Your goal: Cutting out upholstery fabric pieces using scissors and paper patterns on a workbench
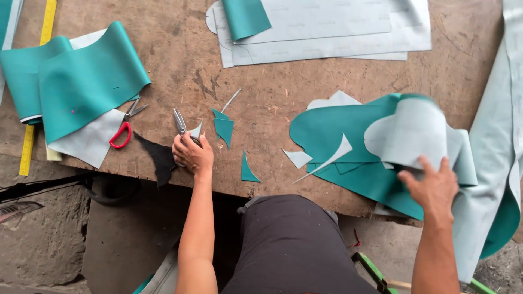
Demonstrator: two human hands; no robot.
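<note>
On the worn wooden table (327, 109), your 2 hands sit well apart. Your left hand (192, 155) rests near the front edge, fingers closed around the handles of the metal scissors (180, 123); the blades point away from you, up the table, and look nearly shut. Your right hand (433, 188) is far out to the right, gripping the lower edge of a cut sheet piece (408, 136), grey side up, lifted and curled over the teal sheet (338, 128) beneath it. The lifted piece is motion-blurred, so its exact outline cannot be read.

Key relation: the held piece lies to the right of the scissors, with several scraps between. Its long axis runs roughly left to right, across the line of the blades. The right hand is on it; the left hand is the far one.

Nearby: 3 small teal offcuts (223, 128) just right of the scissors, a black scrap (158, 158) touching the table edge to their left, red-handled scissors (124, 129) beside a folded teal roll (81, 81), grey sheets (327, 32) at the back, a yellow ruler (37, 87) at far left.
</note>
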